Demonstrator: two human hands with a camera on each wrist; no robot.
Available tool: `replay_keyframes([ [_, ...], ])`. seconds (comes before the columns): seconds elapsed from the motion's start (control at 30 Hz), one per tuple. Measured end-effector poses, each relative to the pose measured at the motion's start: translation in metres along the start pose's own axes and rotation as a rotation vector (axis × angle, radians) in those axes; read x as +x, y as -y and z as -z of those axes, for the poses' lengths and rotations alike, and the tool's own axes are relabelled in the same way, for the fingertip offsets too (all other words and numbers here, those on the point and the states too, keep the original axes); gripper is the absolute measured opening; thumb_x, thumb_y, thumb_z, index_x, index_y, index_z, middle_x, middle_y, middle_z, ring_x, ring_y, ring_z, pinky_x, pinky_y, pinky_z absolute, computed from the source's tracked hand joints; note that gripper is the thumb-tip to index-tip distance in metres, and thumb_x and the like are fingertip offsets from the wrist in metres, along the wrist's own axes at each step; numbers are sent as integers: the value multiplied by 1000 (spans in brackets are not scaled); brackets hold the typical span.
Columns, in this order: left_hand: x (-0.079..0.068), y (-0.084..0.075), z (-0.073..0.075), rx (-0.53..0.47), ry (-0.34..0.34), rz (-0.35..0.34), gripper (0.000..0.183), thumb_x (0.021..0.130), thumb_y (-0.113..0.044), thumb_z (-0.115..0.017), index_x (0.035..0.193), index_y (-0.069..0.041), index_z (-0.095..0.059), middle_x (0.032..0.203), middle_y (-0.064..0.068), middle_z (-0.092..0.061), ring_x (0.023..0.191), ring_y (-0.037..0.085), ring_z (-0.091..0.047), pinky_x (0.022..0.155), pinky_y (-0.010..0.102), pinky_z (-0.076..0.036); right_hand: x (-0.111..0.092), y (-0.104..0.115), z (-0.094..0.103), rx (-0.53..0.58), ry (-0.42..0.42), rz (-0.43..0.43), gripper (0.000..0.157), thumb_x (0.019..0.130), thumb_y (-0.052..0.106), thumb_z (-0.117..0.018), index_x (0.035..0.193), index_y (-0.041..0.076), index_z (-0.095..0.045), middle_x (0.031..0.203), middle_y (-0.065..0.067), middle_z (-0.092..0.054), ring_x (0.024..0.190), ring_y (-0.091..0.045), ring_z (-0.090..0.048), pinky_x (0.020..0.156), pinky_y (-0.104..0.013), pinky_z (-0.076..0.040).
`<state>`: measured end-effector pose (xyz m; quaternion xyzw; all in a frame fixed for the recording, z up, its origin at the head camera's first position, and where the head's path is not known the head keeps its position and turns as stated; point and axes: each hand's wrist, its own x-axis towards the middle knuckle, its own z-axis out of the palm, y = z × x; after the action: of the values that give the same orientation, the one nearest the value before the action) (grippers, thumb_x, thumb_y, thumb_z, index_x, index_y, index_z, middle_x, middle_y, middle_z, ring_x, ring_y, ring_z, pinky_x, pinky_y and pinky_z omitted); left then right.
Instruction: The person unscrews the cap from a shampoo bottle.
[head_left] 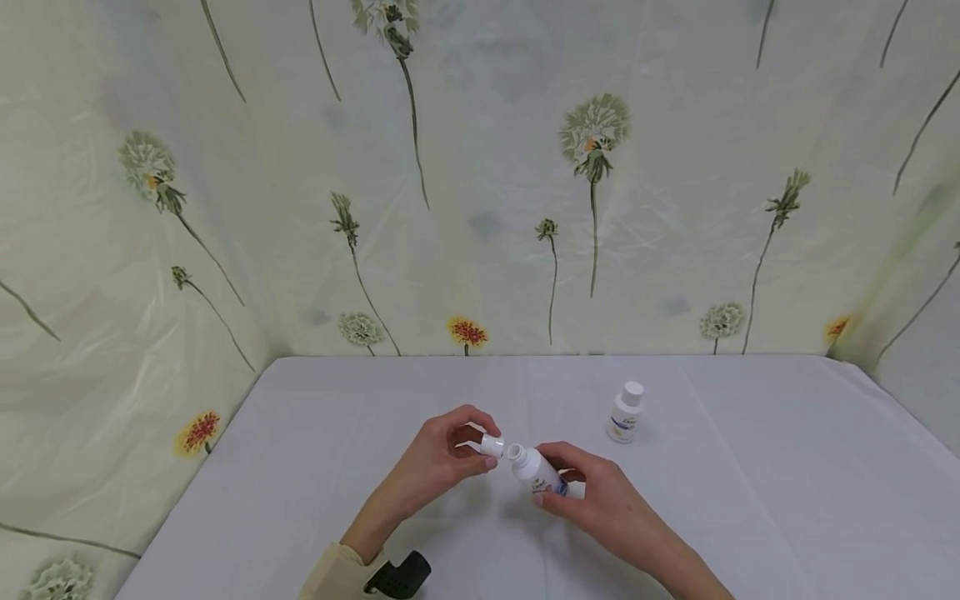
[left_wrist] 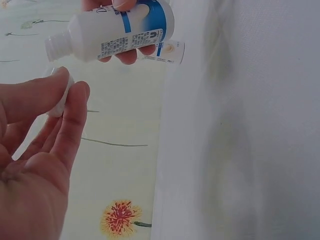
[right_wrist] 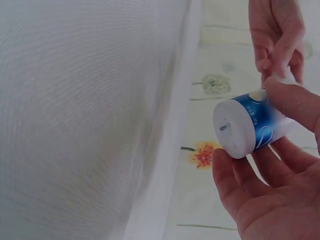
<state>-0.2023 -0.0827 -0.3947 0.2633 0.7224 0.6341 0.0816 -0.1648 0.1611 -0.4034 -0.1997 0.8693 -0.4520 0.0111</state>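
Observation:
My left hand point(head_left: 442, 454) pinches a white screw cap point(head_left: 492, 446) between thumb and fingers. Opposite it, my right hand point(head_left: 600, 492) grips a small white bottle point(head_left: 534, 472) with a blue label, thumb on one side and fingers on the other. The bottle leans toward the left hand, its bare threaded neck point(left_wrist: 59, 46) uncovered and close to the cap. In the right wrist view the flat base point(right_wrist: 234, 129) of the bottle faces the camera. Both hands are raised over the white table.
A second white bottle point(head_left: 625, 413), its cap on, stands upright behind the right hand on the white-covered table point(head_left: 750, 467). A dandelion-printed curtain point(head_left: 487, 167) closes off the back and sides. A dark watch band point(head_left: 401, 575) shows at the left wrist.

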Motion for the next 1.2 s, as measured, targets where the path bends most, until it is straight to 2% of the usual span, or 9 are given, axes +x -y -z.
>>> replay_keyframes([
  [0.2,0,0,0,51,-11,-8,28,85,-1,-75,108,-12,-63,108,6,-63,94,23,-66,77,31,-55,0,2,0,10,0,-28,39,86,21,-78,122,23,-63,108,12,-65,99,-10,-60,91,-34,-50],
  [0.43,0,0,0,169,-14,-48,36,89,-6,-72,123,-17,-67,119,-1,-66,99,19,-61,82,34,-53,0,3,1,3,-10,-39,40,85,21,-78,122,23,-63,109,12,-65,100,-11,-60,91,-35,-51],
  [0.73,1,0,1,233,8,1,29,93,-11,-69,121,-19,-69,115,-7,-67,99,13,-58,83,33,-51,2,5,0,29,-29,-84,41,84,18,-79,122,20,-63,112,7,-65,103,-14,-60,93,-42,-50],
  [0.9,-2,-15,-2,237,-1,21,27,92,-5,-68,118,-12,-70,110,-4,-69,96,14,-59,82,33,-50,0,5,0,39,-54,-95,44,83,16,-80,122,23,-62,113,7,-65,103,-14,-61,93,-39,-50],
  [0.97,-1,-16,-3,246,-7,28,26,91,-2,-68,117,-8,-70,109,-1,-69,96,16,-60,81,34,-50,0,6,0,50,-60,-89,45,83,17,-80,124,25,-61,114,6,-65,104,-14,-61,92,-38,-51],
  [1.2,1,-1,0,249,-22,21,26,90,-9,-72,114,-19,-70,106,-9,-68,97,12,-61,80,32,-50,-2,5,0,93,-77,-99,51,82,17,-80,128,26,-60,118,3,-65,106,-20,-64,85,-35,-54],
])
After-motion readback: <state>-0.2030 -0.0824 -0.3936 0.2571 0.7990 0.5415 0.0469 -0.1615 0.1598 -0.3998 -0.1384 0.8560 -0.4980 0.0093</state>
